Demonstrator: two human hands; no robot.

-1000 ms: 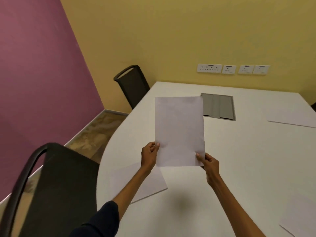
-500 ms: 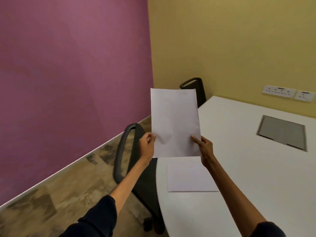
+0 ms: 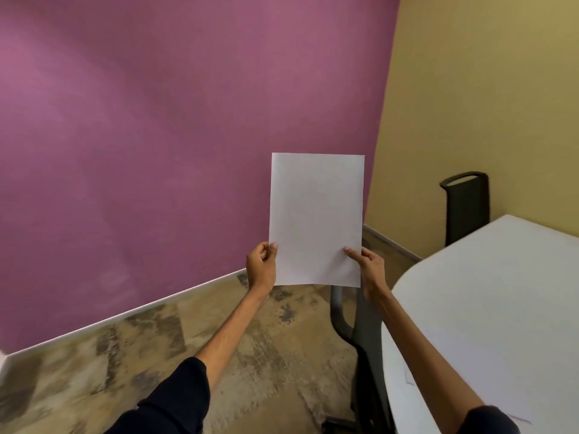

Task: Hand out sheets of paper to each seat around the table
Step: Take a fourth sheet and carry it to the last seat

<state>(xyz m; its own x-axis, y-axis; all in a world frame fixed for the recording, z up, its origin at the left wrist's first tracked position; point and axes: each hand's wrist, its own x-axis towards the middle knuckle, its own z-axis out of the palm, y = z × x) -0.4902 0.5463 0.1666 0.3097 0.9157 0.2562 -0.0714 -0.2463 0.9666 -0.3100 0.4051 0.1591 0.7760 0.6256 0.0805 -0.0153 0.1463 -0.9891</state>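
Note:
I hold a stack of white paper sheets (image 3: 316, 219) upright in front of me, over the floor and left of the table. My left hand (image 3: 261, 264) pinches its lower left edge. My right hand (image 3: 368, 267) grips the lower right corner, thumb across the front. The white table (image 3: 501, 292) curves along the right side. One sheet (image 3: 445, 371) lies flat on the table near its left edge, mostly hidden by my right forearm.
A black chair (image 3: 360, 339) stands tucked against the table's left edge below the held sheets. Another black chair (image 3: 466, 205) stands at the far end by the yellow wall. A purple wall fills the left; patterned brown floor (image 3: 156, 355) lies beneath.
My view has swung left, away from the table toward the purple wall. The held sheets stay gripped in both hands, now over the floor instead of the tabletop.

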